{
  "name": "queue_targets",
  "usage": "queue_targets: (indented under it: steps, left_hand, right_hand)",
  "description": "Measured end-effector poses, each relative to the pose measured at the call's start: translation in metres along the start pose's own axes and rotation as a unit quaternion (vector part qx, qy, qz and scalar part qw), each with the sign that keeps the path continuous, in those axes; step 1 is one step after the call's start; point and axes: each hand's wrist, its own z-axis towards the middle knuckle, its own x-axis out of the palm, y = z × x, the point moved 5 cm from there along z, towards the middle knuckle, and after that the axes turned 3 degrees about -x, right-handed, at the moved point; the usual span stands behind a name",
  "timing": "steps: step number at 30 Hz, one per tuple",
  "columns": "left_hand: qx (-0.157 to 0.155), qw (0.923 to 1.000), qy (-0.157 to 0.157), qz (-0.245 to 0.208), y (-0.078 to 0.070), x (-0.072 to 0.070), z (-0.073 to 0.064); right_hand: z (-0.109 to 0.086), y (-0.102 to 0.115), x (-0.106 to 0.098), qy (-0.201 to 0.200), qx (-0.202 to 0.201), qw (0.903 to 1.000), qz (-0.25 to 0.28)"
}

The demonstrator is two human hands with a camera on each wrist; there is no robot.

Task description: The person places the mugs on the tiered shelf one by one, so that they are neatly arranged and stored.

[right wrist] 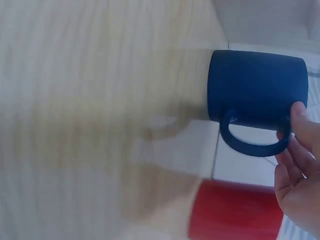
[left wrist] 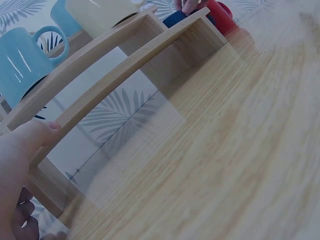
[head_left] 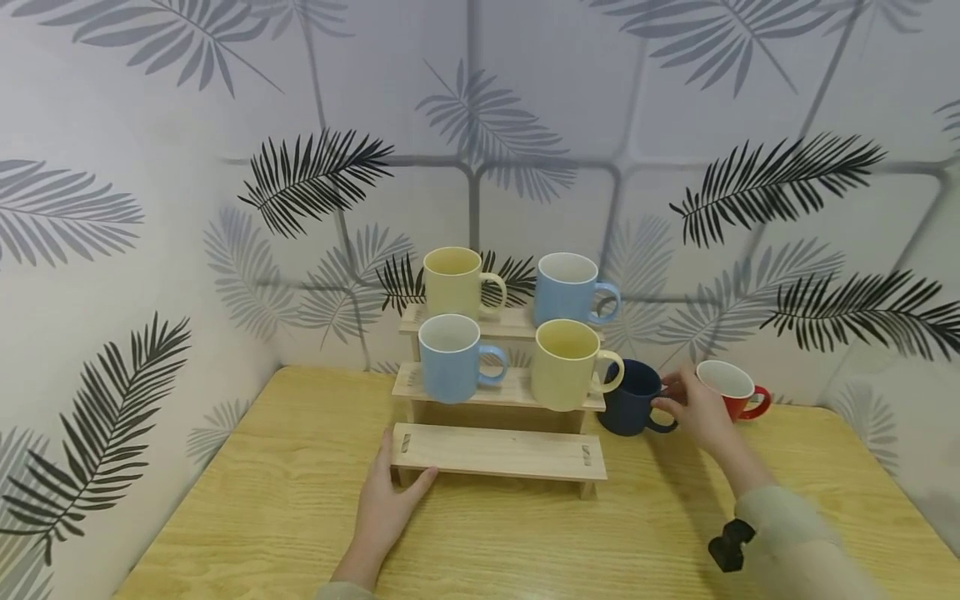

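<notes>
My left hand (head_left: 382,504) grips the left end of the lowest step of a three-tier wooden stand (head_left: 498,451). Its thumb lies along the front edge in the left wrist view, with the other fingers round the side. On the right, my right hand (head_left: 701,408) pinches a dark blue mug (head_left: 628,400) near the top of its handle (right wrist: 255,148). That mug stands upright on the table, beside the stand's right end. Just right of it is a red mug (head_left: 738,407) with a white inside, partly hidden by my right hand.
The middle tier bears a light blue mug (head_left: 448,362) and a pale yellow mug (head_left: 564,367). Above them, the top tier holds a yellow mug (head_left: 452,287) and a light blue mug (head_left: 564,292). A leaf-patterned wall (head_left: 555,108) rises behind the wooden table (head_left: 247,500).
</notes>
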Motion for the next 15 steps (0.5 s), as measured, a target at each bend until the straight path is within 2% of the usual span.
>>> queue_targets:
  steps: [5,15]
  left_hand:
    - [-0.002,1.0,0.001,0.003,0.001,0.0,0.001]
    - [0.0,1.0,0.003,0.001,0.0,0.0,0.001]
  right_hand:
    - [-0.012,-0.007,0.01,-0.027,0.084,0.9952,0.042]
    - [-0.024,-0.013,0.026,-0.089,0.15,0.9812,0.082]
